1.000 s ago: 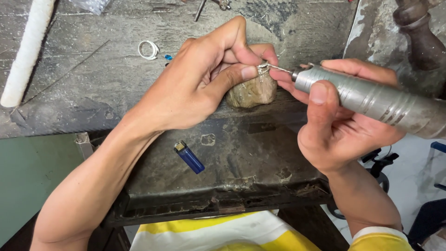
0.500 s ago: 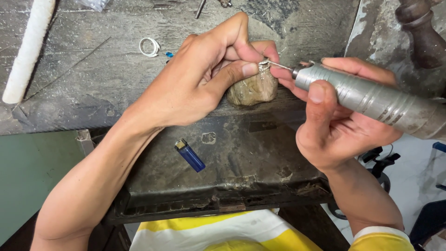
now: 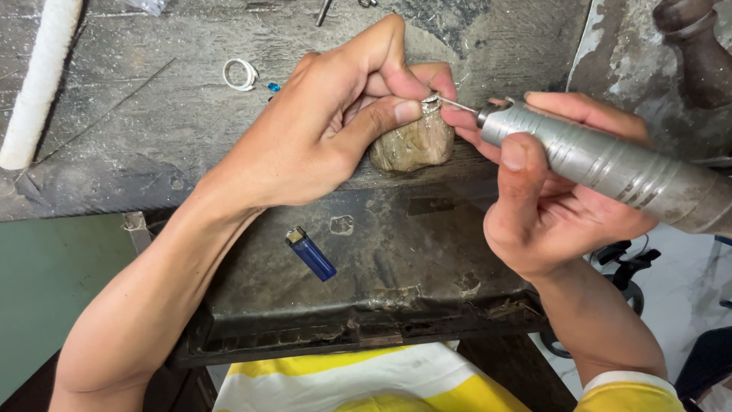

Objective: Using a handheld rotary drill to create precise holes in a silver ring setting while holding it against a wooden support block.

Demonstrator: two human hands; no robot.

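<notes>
My left hand (image 3: 335,122) pinches a small silver ring (image 3: 431,103) between thumb and fingers, pressed against a worn wooden peg (image 3: 412,145) that juts from the bench edge. My right hand (image 3: 545,194) grips a grey metal rotary handpiece (image 3: 602,164) like a pen. Its thin bit (image 3: 460,105) touches the ring. The ring is mostly hidden by my fingertips.
A dusty grey workbench (image 3: 152,145) carries a loose white ring (image 3: 240,74), a small blue bit beside it and a white rod (image 3: 38,84) at the far left. Below it, a dark tray (image 3: 396,267) holds a blue lighter (image 3: 311,254). A dark turned post (image 3: 698,46) stands at the upper right.
Both hands stay on the ring and the handpiece with only tiny shifts at the peg. Nothing else on the bench has moved.
</notes>
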